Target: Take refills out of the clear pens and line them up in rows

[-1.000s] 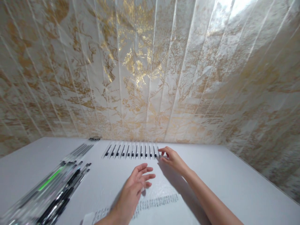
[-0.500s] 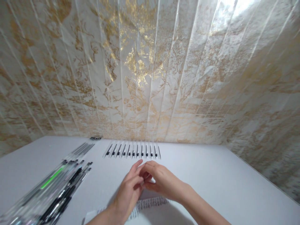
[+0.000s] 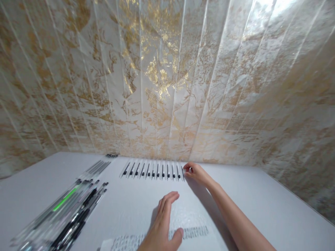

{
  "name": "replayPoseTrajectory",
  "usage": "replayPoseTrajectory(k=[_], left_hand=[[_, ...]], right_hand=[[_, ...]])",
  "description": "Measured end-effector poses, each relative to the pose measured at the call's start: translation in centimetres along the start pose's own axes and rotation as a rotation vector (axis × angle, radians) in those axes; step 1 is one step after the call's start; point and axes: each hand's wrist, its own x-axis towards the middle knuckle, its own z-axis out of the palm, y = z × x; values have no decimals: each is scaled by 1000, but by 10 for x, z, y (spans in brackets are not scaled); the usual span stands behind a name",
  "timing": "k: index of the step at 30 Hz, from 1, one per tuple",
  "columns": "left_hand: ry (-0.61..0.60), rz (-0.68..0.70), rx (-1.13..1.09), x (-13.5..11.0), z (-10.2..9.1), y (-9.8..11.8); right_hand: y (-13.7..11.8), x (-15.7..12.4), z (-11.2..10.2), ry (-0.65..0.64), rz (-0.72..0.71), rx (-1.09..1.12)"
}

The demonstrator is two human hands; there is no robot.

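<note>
Curling beside the pens (image 3: 158, 175), right hand (image 3: 198, 174) hides its grip; left hand (image 3: 162, 225) gapes.

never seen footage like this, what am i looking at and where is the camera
There's no machine here: these are a person's two bare hands, filmed by one camera worn on the head, looking forward and down. On the white table, the right hand is at the right end of a row of slim clear and black pieces; whether it grips one is too small to tell. The left hand is open, with nothing visible in it, near a sheet of writing. Off to the left lie blurred pen-like items, with a green strip among them.
</note>
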Motion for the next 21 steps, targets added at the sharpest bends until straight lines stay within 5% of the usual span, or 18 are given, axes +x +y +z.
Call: replayPoseTrajectory(k=[21], left_hand=[[37,-29,-2,-2,2,1]], right_hand=[[-6,-22,-11,-48,156,122]])
